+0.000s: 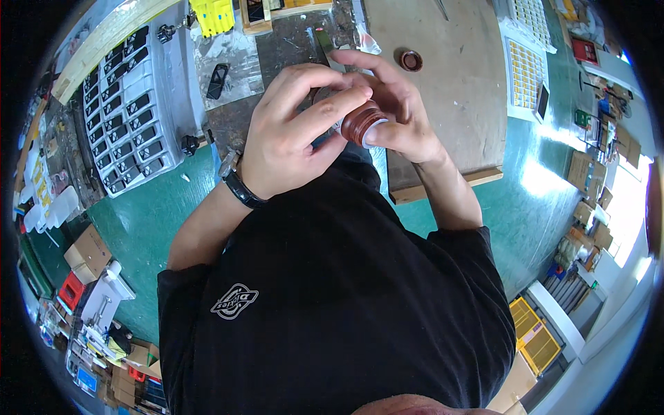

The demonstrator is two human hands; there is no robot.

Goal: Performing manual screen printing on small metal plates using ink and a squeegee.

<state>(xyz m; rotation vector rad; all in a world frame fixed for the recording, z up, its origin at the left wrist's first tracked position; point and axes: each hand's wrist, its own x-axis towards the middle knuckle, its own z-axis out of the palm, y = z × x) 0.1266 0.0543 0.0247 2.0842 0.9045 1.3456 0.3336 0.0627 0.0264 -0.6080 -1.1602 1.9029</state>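
Note:
My right hand [401,114] grips a small reddish-brown roll [361,123], like a spool of tape, held up in front of my chest. My left hand [290,135], with a dark watch on its wrist, curls over the roll from the left; its thumb and fingers touch the roll's near end. Part of the roll is hidden under the fingers. Both hands hover above the edge of a dark, stained bench top [290,48].
A second reddish-brown ring [411,61] lies on a brown wooden board [449,104] at the right. A grey tray of several small black parts [128,117] sits at the left, a black part [217,81] beside it, a yellow piece [212,15] behind. Green floor with boxes surrounds the bench.

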